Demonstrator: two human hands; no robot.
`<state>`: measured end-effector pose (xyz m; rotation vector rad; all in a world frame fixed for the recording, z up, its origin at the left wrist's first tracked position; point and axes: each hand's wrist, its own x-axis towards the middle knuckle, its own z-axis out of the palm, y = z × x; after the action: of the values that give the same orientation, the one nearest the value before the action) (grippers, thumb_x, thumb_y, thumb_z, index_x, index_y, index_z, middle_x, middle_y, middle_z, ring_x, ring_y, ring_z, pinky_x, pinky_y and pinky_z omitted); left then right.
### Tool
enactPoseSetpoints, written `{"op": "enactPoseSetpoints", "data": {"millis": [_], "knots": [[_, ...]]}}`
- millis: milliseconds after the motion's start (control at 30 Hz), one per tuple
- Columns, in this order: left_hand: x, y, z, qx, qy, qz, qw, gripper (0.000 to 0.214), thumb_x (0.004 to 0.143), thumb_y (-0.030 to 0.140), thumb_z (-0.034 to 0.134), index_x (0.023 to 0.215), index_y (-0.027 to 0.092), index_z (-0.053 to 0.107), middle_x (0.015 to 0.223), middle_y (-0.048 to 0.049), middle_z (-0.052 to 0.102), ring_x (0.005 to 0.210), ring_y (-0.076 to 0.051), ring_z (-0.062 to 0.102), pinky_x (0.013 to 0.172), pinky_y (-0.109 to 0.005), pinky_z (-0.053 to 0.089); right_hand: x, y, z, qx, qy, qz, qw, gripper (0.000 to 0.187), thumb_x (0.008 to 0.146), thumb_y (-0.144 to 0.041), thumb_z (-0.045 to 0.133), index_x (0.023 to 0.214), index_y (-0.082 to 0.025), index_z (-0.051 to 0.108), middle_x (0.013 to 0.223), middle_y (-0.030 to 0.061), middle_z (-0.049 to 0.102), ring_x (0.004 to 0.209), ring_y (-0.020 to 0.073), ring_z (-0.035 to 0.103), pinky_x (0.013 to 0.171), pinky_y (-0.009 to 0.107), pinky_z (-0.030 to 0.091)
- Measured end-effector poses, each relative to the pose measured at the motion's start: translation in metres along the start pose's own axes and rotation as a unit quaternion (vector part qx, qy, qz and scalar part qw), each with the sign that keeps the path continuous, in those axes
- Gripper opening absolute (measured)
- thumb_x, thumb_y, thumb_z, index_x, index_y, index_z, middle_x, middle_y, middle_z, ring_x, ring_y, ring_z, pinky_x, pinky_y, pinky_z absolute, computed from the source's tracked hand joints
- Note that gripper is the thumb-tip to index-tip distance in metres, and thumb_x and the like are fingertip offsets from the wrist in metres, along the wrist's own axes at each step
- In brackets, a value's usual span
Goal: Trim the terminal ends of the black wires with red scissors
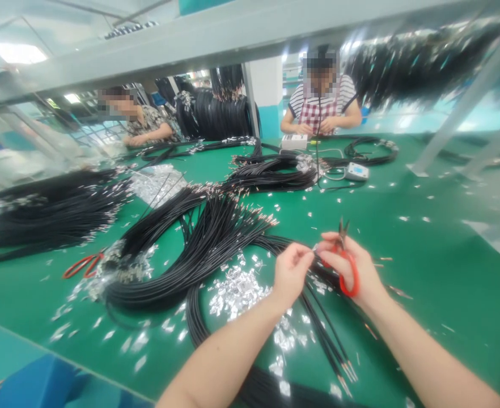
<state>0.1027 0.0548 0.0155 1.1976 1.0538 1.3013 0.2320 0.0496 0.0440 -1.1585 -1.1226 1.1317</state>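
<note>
My right hand (356, 266) is wrapped round red-handled scissors (350, 277), whose blades point up and away from me. Its thumb and fingertips meet those of my left hand (292, 269) just left of the scissors. The left fingers are pinched together over a cable end that is mostly hidden between the two hands. Beneath them a bundle of thin black cables (318, 323) runs towards me, with bare copper tips at its near end. Silver foil scraps (237, 289) lie scattered left of and under my hands.
Large coiled bundles of black cable (169, 272) cover the middle and left of the green table (445, 226). A second red-handled pair of scissors (82, 265) lies at left. Two people sit across the table, near a small white device (356, 171). A metal beam (216, 51) crosses overhead.
</note>
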Motion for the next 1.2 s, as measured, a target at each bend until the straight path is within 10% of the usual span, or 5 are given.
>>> {"op": "enactPoseSetpoints", "data": {"millis": [333, 567, 900, 1200], "knots": [[-0.002, 0.004, 0.003, -0.066, -0.069, -0.081, 0.992, 0.017, 0.069, 0.031, 0.064, 0.067, 0.015, 0.057, 0.051, 0.0048, 0.048, 0.042, -0.004, 0.035, 0.043, -0.02, 0.025, -0.007, -0.002, 0.007, 0.106, -0.003, 0.048, 0.993, 0.027, 0.061, -0.024, 0.07, 0.081, -0.02, 0.052, 0.067, -0.0024, 0.054, 0.058, 0.0109, 0.05, 0.056, 0.025, 0.04], [0.006, 0.003, -0.005, -0.196, -0.221, -0.227, 0.928, 0.025, 0.063, 0.032, 0.07, 0.064, 0.012, 0.054, 0.048, 0.0045, 0.045, 0.035, -0.002, 0.03, 0.037, -0.02, 0.011, 0.003, 0.003, -0.004, 0.028, -0.072, 0.032, 0.997, 0.023, 0.063, -0.027, 0.068, 0.077, -0.02, 0.052, 0.067, -0.0021, 0.056, 0.059, 0.0113, 0.052, 0.06, 0.027, 0.043], [0.003, 0.006, 0.005, -0.12, -0.042, -0.104, 0.986, 0.018, 0.061, 0.02, 0.068, 0.061, 0.014, 0.05, 0.049, 0.005, 0.049, 0.047, -0.006, 0.042, 0.051, -0.021, 0.032, 0.003, -0.004, -0.006, -0.088, 0.017, -0.006, 0.996, 0.033, 0.064, -0.043, 0.068, 0.083, -0.02, 0.054, 0.066, -0.0016, 0.057, 0.058, 0.0122, 0.053, 0.058, 0.027, 0.044], [0.0, 0.006, 0.005, -0.113, -0.057, -0.097, 0.987, 0.017, 0.062, 0.023, 0.068, 0.061, 0.014, 0.053, 0.051, 0.0037, 0.051, 0.049, -0.007, 0.044, 0.053, -0.022, 0.034, -0.002, -0.009, -0.002, -0.162, 0.02, -0.083, 0.983, 0.018, 0.066, -0.034, 0.065, 0.074, -0.022, 0.054, 0.07, -0.0007, 0.059, 0.064, 0.0131, 0.055, 0.065, 0.028, 0.046]]}}
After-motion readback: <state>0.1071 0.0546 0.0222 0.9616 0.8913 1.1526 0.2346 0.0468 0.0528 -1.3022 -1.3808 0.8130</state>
